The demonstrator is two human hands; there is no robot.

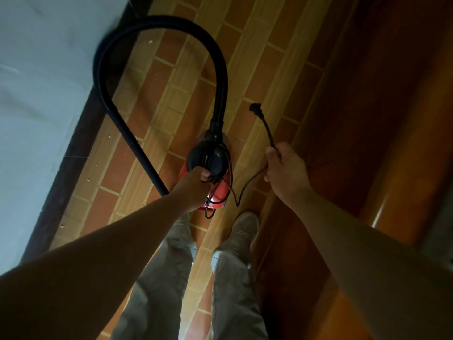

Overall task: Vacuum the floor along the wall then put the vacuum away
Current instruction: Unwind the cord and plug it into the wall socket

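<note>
A small red and black canister vacuum (215, 165) hangs in front of me above the tiled floor. My left hand (196, 185) grips it at its top, together with loops of black power cord. A black hose (171, 28) arches up from the vacuum's front, over to the left, and runs into a straight black tube (139, 148) slanting down past my left wrist. My right hand (284, 168) holds the free end of the cord (245, 185), and the plug (256, 110) sticks up beyond my fingers.
A white wall (36, 94) with a dark skirting board (71, 153) runs along the left. The floor (171, 82) has orange and tan brick-pattern tiles. Polished wooden furniture or a door (380, 119) stands on the right. My legs and shoes are below.
</note>
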